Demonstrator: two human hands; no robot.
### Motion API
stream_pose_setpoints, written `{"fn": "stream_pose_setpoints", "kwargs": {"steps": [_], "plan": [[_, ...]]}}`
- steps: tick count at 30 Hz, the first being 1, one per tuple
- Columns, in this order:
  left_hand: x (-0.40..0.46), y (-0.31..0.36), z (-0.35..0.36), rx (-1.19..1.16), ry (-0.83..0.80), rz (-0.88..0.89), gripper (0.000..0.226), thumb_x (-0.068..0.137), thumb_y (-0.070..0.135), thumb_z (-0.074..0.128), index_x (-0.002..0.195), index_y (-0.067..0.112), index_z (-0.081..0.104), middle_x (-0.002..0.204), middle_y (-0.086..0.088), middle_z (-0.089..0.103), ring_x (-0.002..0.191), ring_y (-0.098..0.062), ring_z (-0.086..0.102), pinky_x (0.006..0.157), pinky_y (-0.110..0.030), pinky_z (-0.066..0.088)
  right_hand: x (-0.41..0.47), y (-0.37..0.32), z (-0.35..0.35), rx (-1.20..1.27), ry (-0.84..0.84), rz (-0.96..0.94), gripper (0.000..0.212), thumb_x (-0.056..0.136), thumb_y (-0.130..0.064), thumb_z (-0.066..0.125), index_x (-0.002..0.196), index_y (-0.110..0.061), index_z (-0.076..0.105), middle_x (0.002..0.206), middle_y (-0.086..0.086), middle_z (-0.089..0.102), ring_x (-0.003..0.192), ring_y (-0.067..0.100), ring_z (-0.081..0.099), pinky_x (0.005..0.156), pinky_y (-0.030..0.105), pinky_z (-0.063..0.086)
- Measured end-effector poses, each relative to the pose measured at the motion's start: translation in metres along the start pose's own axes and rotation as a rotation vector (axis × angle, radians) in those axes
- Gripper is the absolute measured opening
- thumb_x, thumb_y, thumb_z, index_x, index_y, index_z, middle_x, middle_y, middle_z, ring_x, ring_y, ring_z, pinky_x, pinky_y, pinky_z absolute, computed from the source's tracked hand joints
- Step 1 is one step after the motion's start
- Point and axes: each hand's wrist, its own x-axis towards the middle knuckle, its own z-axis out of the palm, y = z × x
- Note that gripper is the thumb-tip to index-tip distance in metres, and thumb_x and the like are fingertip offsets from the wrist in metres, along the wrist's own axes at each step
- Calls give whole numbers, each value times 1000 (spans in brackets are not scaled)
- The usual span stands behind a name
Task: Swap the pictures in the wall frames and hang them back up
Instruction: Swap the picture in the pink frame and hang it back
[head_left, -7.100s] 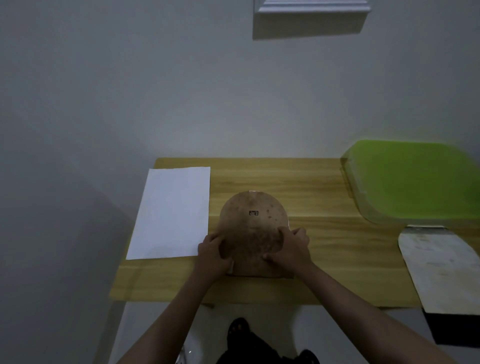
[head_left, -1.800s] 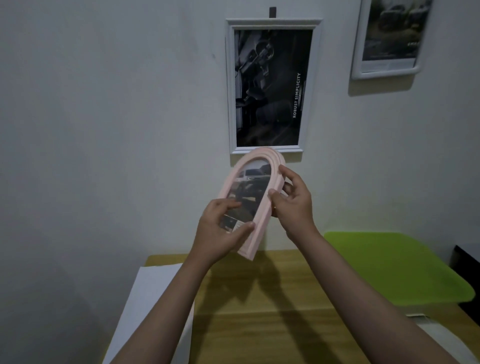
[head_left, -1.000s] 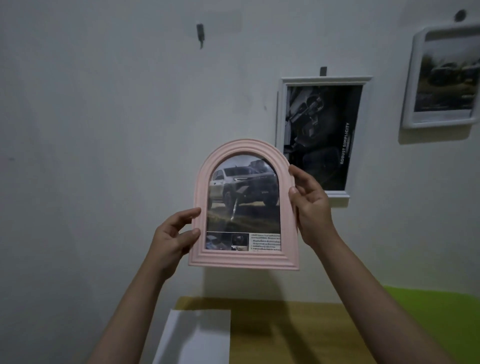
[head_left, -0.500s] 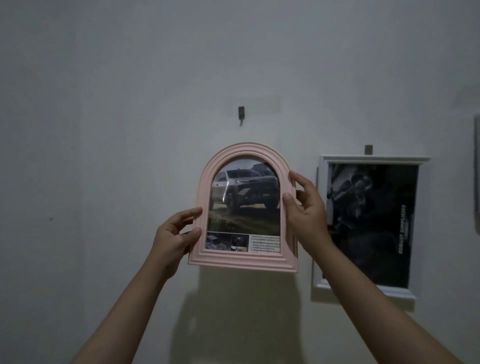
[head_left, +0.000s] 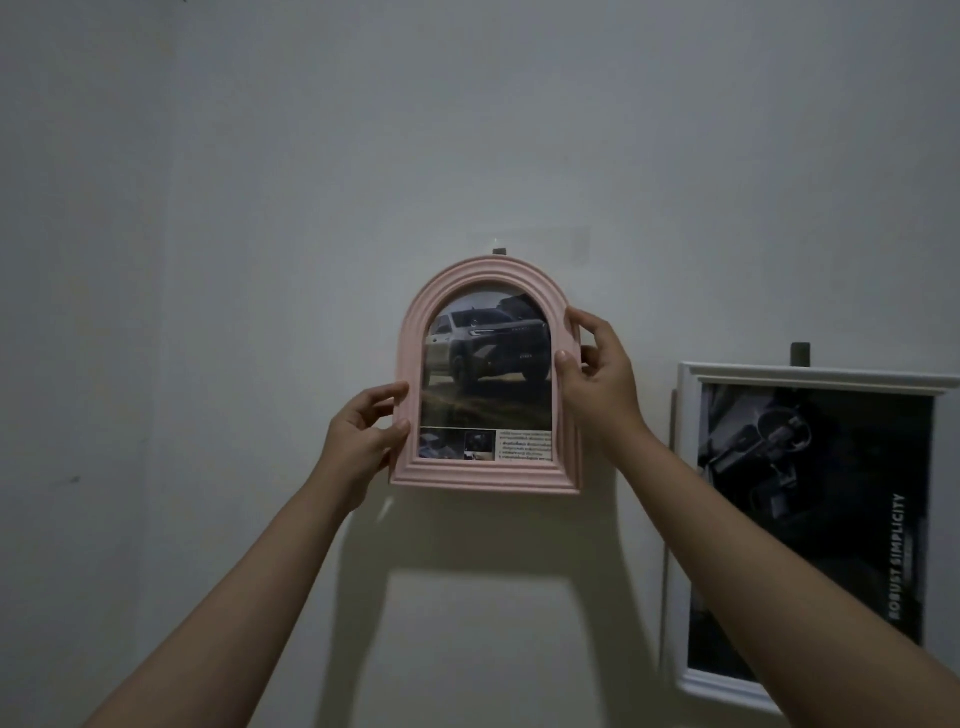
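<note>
Hanging pink frame (head_left: 485, 376) under wall hook (head_left: 498, 252) | left hand (head_left: 363, 441) pinches lower edge, right hand (head_left: 597, 374) upper edge | car picture inside; catch on hook unconfirmed | white frame (head_left: 810, 535) already up, right of fingers

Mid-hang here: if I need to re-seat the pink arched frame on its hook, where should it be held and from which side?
Hold the pink arched frame by its straight side rails, one hand from each side, as the left hand and right hand do now. The rails are flat-sided and thick enough to pinch; the curved top sits right under the hook, so it should probably stay free.
</note>
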Motion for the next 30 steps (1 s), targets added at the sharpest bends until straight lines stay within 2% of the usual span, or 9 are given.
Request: {"fn": "stream_pose_setpoints", "kwargs": {"steps": [5, 8, 10, 12, 14, 16, 21, 27, 30], "plan": [[1, -19, -3, 7, 30, -14, 40, 87, -6, 55, 99, 31, 65, 119, -15, 58, 97, -27, 60, 72, -37, 54, -12, 14, 5, 48, -7, 29, 43, 96, -13, 50, 131, -36, 43, 110, 8, 61, 94, 18, 65, 73, 29, 60], [-1, -21, 1, 20, 51, -6, 39, 87, -6, 55, 102, 29, 64, 116, -14, 59, 104, -31, 59, 71, -36, 54, -14, 18, 5, 23, 7, 13, 45, 96, -12, 49, 134, -34, 42, 115, 10, 61, 93, 17, 65, 73, 23, 58], [-4, -20, 4, 42, 68, 2, 40, 86, -9, 54, 106, 24, 63, 115, -15, 59, 101, -27, 60, 74, -38, 55, -17, 20, 5, -28, 11, 6, 47, 96, -13, 49, 136, -35, 41, 120, 11, 59, 97, 18, 62, 81, 29, 57], [-7, -19, 8, 86, 70, 8, 42, 85, -9, 53, 112, 22, 60, 118, -14, 58, 95, -18, 59, 71, -34, 54, -22, 22, 6, -121, 34, 0, 50, 94, -15, 50, 137, -37, 39, 120, 9, 53, 102, 19, 59, 90, 36, 55], [-10, -16, 11, 136, 56, 16, 44, 86, -6, 56, 118, 25, 56, 122, -10, 55, 100, -17, 56, 67, -25, 51, -29, 21, 7, -209, 60, -10, 53, 92, -13, 52, 140, -31, 38, 115, 3, 41, 98, 18, 55, 92, 27, 50], [-13, -14, 14, 173, 39, 24, 46, 87, -1, 58, 126, 24, 51, 129, -6, 50, 111, -20, 51, 75, -26, 51, -35, 19, 8, -259, 81, -16, 55, 90, -11, 54, 141, -23, 39, 113, 3, 34, 95, 16, 51, 90, 21, 46], [-15, -7, 19, 253, 28, -6, 53, 89, 10, 59, 138, 22, 42, 150, -6, 32, 136, -27, 32, 105, -44, 38, -44, 13, 9, -349, 58, 48, 56, 88, -15, 58, 141, -16, 39, 116, 3, 31, 106, 22, 47, 96, 31, 48], [-33, 10, 28, 334, 24, 4, 55, 89, 19, 60, 138, 29, 38, 152, -5, 21, 138, -27, 28, 111, -45, 31, -59, -1, 0, -357, 6, 81, 58, 88, -18, 58, 142, -19, 36, 117, 1, 32, 108, 27, 50, 100, 39, 46], [-52, 16, 41, 334, -36, 43, 53, 88, 20, 61, 135, 30, 39, 149, -5, 24, 136, -24, 31, 113, -46, 31, -70, -9, -13, -383, 4, 56, 57, 89, -19, 57, 142, -21, 35, 120, 1, 35, 111, 16, 45, 98, 26, 39]]}}
